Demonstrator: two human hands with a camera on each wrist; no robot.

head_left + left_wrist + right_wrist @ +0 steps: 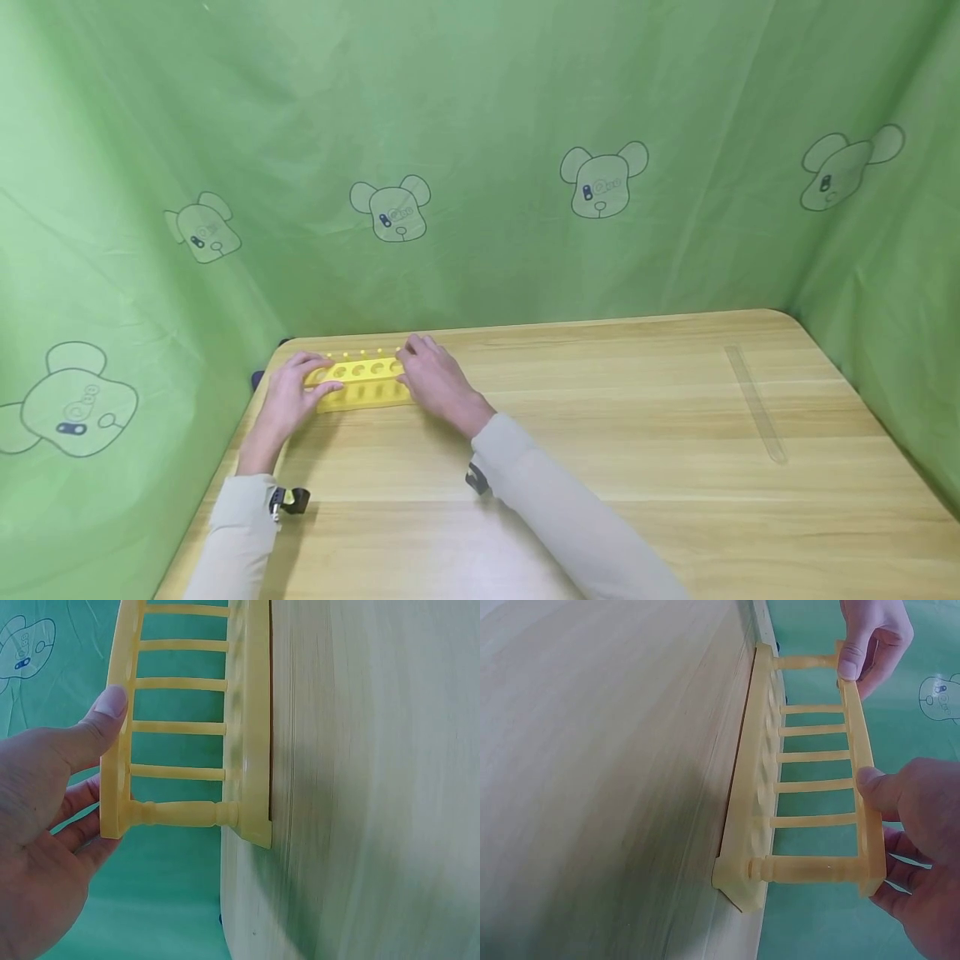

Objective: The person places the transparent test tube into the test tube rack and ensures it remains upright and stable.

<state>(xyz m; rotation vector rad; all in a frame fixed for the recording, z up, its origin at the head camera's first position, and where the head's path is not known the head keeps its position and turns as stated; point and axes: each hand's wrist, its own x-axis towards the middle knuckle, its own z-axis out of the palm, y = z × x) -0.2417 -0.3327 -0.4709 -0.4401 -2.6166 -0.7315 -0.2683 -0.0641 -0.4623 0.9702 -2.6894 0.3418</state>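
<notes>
A yellow test tube rack stands upright at the back left of the table. Round holes run along its top plate, and a row of pegs rises behind them. My left hand grips the left end of that top plate, thumb on the near side and fingers beyond it. At the opposite end, my right hand holds the plate in a similar pinch. In the right wrist view, the rack's rods join the top plate to the base, which sits at the tabletop. No tubes show in the rack.
A long clear piece with a rounded end, like a glass tube, lies on the right of the wooden table. Green curtains with bear-head outlines hang behind and at both sides. Something dark shows at the table's left edge.
</notes>
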